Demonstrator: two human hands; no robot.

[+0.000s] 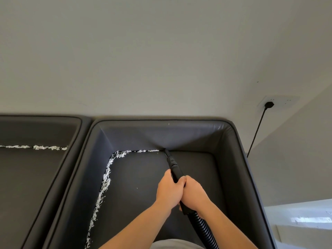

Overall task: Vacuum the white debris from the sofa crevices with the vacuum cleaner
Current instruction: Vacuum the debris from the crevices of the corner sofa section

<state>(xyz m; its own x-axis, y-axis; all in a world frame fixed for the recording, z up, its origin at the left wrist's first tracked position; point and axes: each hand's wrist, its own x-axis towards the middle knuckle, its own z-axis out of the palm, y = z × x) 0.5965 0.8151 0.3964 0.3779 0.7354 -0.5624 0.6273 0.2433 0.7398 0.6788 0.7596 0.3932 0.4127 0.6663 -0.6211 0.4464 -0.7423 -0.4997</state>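
A dark grey sofa seat (143,177) fills the lower middle. White shredded debris (105,184) lines its left crevice and curves along the back crevice up to the nozzle. The black vacuum wand (173,165) points into the back crevice, its tip (165,150) touching the seam. My left hand (169,189) and my right hand (193,194) both grip the wand side by side. A ribbed black hose (204,229) trails down from the wand. The back crevice to the right of the nozzle shows no debris.
A second sofa seat (32,177) on the left has a white debris line (46,147) along its back crevice. A black plug (269,104) sits in a wall socket at right, its cord (256,133) dropping behind the sofa arm. A pale wall rises behind.
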